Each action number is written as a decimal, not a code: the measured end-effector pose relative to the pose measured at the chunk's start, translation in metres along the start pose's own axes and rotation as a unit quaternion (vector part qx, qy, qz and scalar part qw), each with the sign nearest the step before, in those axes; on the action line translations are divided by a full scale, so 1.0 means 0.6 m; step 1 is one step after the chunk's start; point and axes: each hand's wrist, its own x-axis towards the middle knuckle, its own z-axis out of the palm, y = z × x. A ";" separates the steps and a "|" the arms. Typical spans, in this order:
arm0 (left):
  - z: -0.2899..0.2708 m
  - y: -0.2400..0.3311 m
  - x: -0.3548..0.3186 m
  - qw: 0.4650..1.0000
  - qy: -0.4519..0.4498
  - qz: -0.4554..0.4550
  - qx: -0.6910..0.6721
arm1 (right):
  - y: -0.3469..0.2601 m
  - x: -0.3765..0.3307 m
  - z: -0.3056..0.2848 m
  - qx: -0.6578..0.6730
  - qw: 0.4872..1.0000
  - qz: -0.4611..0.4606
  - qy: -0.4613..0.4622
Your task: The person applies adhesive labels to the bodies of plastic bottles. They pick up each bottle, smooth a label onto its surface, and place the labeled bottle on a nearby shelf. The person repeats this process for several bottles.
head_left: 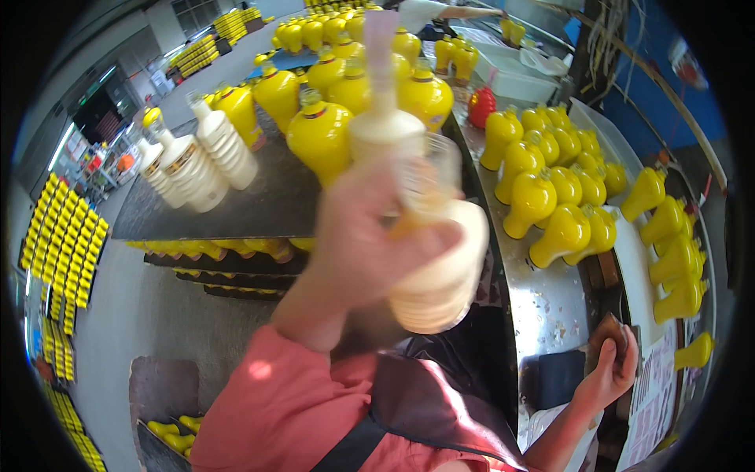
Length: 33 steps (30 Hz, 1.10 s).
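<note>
Shows a red ribbed vessel [482,108] near a white tub [507,81]; includes stacked yellow bottles [63,236] at far left, blue wall [651,118] at upper right.

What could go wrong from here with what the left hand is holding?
The left hand grips what look like two pale bottles close together, so they might knock each other.
Yellow bottles stand crowded on the dark table just beyond; a swing could tip one.
The right hand holds a brown block, so a slip might go uncaught.

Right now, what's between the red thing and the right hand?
Yellow bottles, then metal tabletop nearer the right hand; the head view shows this.
</note>
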 end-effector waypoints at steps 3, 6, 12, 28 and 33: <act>-0.089 0.042 -0.017 0.990 0.130 -0.002 0.054 | -0.005 0.036 0.046 0.060 0.997 0.009 -0.054; -0.163 0.043 -0.014 0.951 0.230 0.017 0.205 | -0.004 0.070 0.091 0.055 0.993 0.036 -0.096; -0.275 -0.021 0.037 0.836 0.294 0.026 0.462 | 0.018 0.106 0.165 0.122 0.976 0.092 -0.153; -0.364 -0.129 0.116 0.802 0.261 0.019 0.536 | 0.036 0.096 0.219 0.120 0.954 0.134 -0.239; -0.436 -0.122 0.107 0.781 0.358 0.042 0.510 | 0.047 0.090 0.210 0.104 0.952 0.139 -0.251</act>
